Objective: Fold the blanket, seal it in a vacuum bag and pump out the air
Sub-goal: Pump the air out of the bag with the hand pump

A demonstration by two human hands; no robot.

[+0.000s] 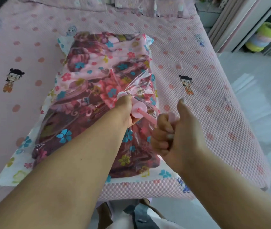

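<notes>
- Blanket (88, 90), folded, dark with pink and blue flowers, lies inside the vacuum bag (24, 167) on the pink dotted bedspread (197, 66).
- The bag's clear film wrinkles around the pump.
- Pink hand pump (139, 109) stands tilted on the bag's top.
- Left hand (125, 109) is wrapped around the pump's barrel.
- Right hand (172, 129) is clenched on the pump's handle, thumb raised.

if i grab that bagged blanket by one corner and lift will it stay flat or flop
The vacuum bag would probably flop: its film is wrinkled and loose near the pink pump, so air seems to remain. The bare flat edges look thin and glossy, likely slippery. The folded blanket fills it, so it may sag.
</notes>
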